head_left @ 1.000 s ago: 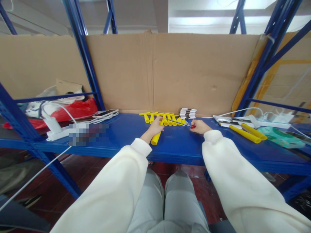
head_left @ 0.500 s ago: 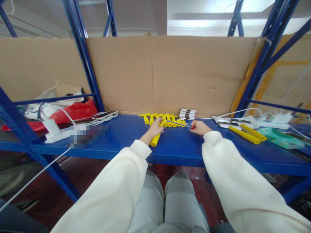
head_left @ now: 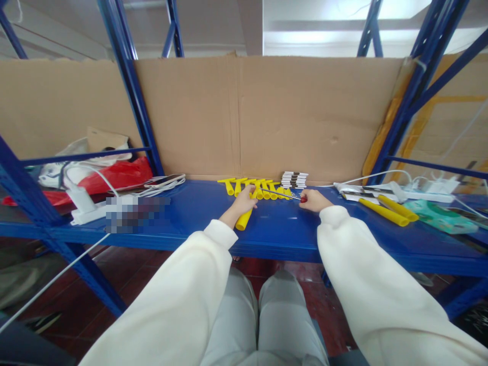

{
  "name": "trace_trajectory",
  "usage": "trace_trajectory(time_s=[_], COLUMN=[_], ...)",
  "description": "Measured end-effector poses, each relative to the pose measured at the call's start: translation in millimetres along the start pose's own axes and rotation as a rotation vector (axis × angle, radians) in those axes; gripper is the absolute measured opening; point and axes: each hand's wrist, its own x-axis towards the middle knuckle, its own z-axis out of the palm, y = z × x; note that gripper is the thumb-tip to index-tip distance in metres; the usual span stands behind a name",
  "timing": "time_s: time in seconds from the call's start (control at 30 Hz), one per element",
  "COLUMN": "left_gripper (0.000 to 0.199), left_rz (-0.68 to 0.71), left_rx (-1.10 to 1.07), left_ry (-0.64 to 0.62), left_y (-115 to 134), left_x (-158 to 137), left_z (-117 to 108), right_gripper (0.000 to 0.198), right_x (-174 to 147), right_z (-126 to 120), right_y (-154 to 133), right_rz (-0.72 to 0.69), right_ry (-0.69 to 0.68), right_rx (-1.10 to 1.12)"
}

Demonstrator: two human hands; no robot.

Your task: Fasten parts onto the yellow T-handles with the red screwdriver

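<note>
My left hand is closed around a yellow T-shaped piece, whose round tubular handle points towards me over the blue shelf. My fingers hide its head. In my right hand is a screwdriver with a red handle, gripped in closed fingers. Its long metal shaft runs left to the piece in my left hand; I cannot make out what the tip touches. Behind the hands lies a row of several yellow T-shaped pieces. Small yellow parts lie close to the shaft.
A stack of white packs with black bands stands against the cardboard. On the right lie yellow tubes, a green packet and a power strip. Another power strip and a red bag are on the left.
</note>
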Motion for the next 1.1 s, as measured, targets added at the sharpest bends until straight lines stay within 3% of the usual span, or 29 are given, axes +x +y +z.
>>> trace_trajectory(time_s=[0.5,0.9,1.1], left_gripper=[0.058,0.061,0.059], left_rz=[0.030,0.082,0.152], left_rx=[0.020,-0.026,-0.075], left_ry=[-0.008,0.008,-0.062], left_y=[-1,17,14], left_x=[0,-10,-11], left_z=[0,-9,-4], right_gripper=[0.010,0.017,0.017], right_x=[2,-1,-2], right_z=[2,-1,0], right_y=[6,3,-8], right_rz=[0.027,-0.111,-0.174], right_ry=[-0.015,-0.279,-0.195], right_rx=[-0.005,0.322,0.392])
